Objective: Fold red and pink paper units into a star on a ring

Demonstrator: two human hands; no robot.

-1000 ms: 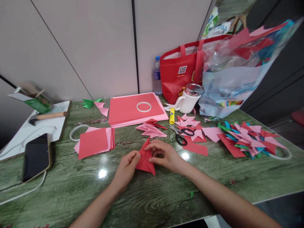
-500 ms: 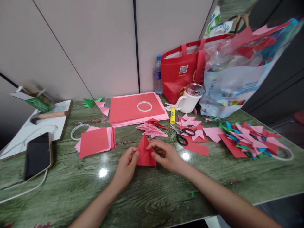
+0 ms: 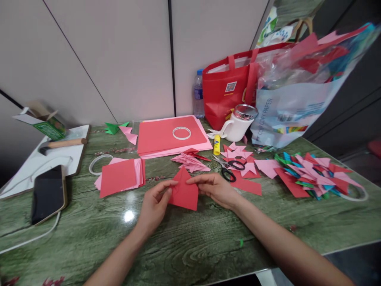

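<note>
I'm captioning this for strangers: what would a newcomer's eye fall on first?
Probably the red bag standing at the back, right of centre, with the white mug before it. Then the multicoloured paper heap on the right, and the folded red paper between the left hand and right hand, front centre.

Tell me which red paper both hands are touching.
The folded, pointed piece, pinched by the left hand, touched by the right hand; the small stack and large stack, both red-topped, lie flat, untouched.
</note>
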